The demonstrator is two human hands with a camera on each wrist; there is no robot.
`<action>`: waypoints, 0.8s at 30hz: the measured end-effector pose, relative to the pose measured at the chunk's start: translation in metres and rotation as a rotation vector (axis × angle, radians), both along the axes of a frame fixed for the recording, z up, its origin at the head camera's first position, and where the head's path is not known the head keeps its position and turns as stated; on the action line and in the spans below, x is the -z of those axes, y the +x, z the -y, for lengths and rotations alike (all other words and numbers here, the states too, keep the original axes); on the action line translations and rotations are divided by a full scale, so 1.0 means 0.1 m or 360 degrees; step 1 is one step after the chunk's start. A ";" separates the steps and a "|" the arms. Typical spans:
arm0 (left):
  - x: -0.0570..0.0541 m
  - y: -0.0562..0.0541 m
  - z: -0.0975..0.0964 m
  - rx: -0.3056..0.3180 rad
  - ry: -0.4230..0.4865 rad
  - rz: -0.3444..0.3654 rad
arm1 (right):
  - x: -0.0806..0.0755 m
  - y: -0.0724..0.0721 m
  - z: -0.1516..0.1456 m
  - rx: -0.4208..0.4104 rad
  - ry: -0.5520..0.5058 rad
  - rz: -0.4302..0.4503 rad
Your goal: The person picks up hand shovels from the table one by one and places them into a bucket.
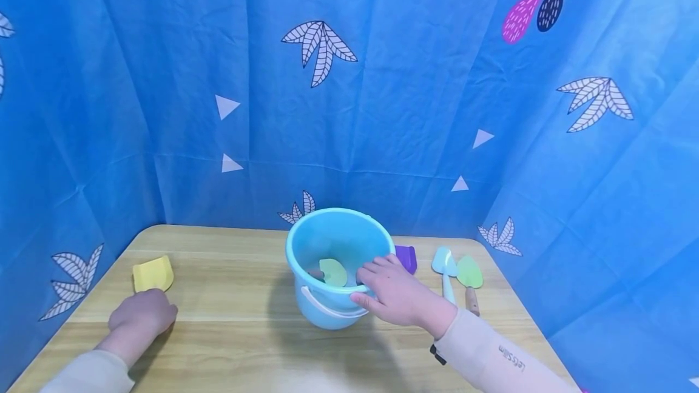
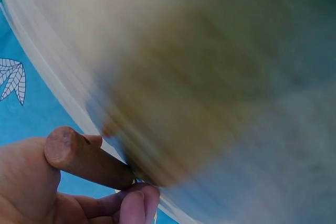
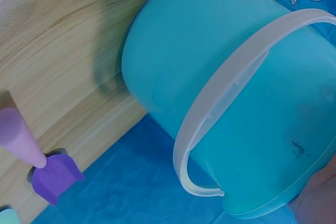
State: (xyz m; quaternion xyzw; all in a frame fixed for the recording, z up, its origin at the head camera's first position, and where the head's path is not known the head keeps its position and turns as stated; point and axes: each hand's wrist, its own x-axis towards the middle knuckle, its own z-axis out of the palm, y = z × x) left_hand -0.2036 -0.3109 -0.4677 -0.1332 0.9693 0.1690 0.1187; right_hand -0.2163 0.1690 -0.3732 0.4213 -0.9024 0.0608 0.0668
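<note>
On the left of the table, my left hand [image 1: 143, 313] holds a toy shovel with a yellow blade [image 1: 153, 273]. Its wooden handle [image 2: 89, 161] lies between the thumb and fingers in the left wrist view. A light blue bucket [image 1: 324, 314] with a white handle [image 3: 231, 82] is at the middle. Fingers of my right hand [image 1: 390, 293] reach over its right rim, the thumb outside, gripping it. Inside the bucket shows a light green shovel blade [image 1: 333, 272]. Whether the bucket's base touches the table is unclear.
Right of the bucket lie a purple shovel [image 1: 406, 258] with a pink handle [image 3: 21, 137], a pale blue shovel [image 1: 445, 262] and a green shovel [image 1: 469, 272] with a wooden handle. A blue patterned cloth [image 1: 349, 138] hangs behind and beside the wooden table [image 1: 229, 320].
</note>
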 end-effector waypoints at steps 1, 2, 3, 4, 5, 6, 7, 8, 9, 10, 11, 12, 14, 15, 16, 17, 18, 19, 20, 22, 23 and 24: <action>0.00 0.00 0.00 -0.0003 0.0000 -0.0005 | 0.00 0.00 0.00 0.0000 0.0001 0.0000; 0.01 0.00 0.00 -0.0005 0.0002 -0.0010 | 0.00 0.00 0.00 0.0000 0.0002 0.0000; 0.01 0.00 0.00 -0.0007 0.0004 -0.0014 | 0.00 0.00 0.00 0.0002 0.0002 0.0004; 0.01 0.00 0.01 -0.0012 0.0008 -0.0017 | 0.00 0.00 0.00 0.0003 0.0003 0.0006; 0.01 0.00 0.01 -0.0013 0.0009 -0.0021 | 0.00 0.00 0.01 0.0003 0.0003 0.0007; 0.01 0.01 0.01 -0.0012 0.0011 -0.0025 | 0.00 0.00 0.01 0.0004 0.0003 0.0009; 0.01 0.01 0.02 -0.0010 0.0012 -0.0027 | 0.00 -0.01 0.01 0.0003 0.0003 0.0009; 0.01 0.01 0.02 -0.0007 0.0013 -0.0027 | -0.01 -0.01 0.01 0.0004 0.0003 0.0009; 0.01 0.01 0.03 -0.0005 0.0013 -0.0029 | -0.01 -0.01 0.00 0.0005 0.0003 0.0008; 0.00 0.01 0.03 -0.0004 0.0013 -0.0033 | -0.01 -0.01 0.00 0.0004 0.0003 0.0006; 0.00 0.01 0.04 -0.0001 0.0011 -0.0035 | -0.01 -0.01 0.00 0.0004 0.0003 0.0006; 0.00 0.01 0.04 0.0001 0.0010 -0.0037 | 0.00 -0.01 0.00 0.0003 0.0003 0.0006; 0.01 0.01 0.04 -0.0001 0.0009 -0.0039 | 0.00 -0.01 0.00 0.0004 0.0002 0.0004; 0.01 0.00 0.04 -0.0003 0.0008 -0.0041 | 0.00 -0.01 0.00 0.0004 0.0000 0.0005; 0.01 0.00 0.05 -0.0002 0.0008 -0.0041 | 0.00 -0.01 0.00 0.0005 -0.0001 0.0007; 0.01 0.00 0.05 -0.0003 0.0006 -0.0042 | 0.01 -0.02 0.00 0.0005 -0.0002 0.0007; 0.01 0.00 0.05 -0.0002 0.0005 -0.0043 | 0.01 -0.01 0.00 0.0003 -0.0003 0.0006; 0.01 0.00 0.05 -0.0003 0.0003 -0.0043 | 0.01 -0.01 0.00 0.0003 -0.0004 0.0005; 0.01 0.00 0.05 -0.0003 0.0000 -0.0045 | 0.01 -0.01 0.00 0.0002 -0.0004 0.0006; 0.02 0.00 0.05 -0.0002 -0.0003 -0.0048 | 0.02 -0.02 0.00 0.0001 -0.0003 0.0006; 0.02 0.00 0.06 -0.0003 -0.0003 -0.0049 | 0.03 -0.02 0.00 0.0000 -0.0002 0.0004; 0.02 0.00 0.06 -0.0003 -0.0002 -0.0049 | 0.03 -0.02 0.00 0.0000 -0.0001 0.0003</action>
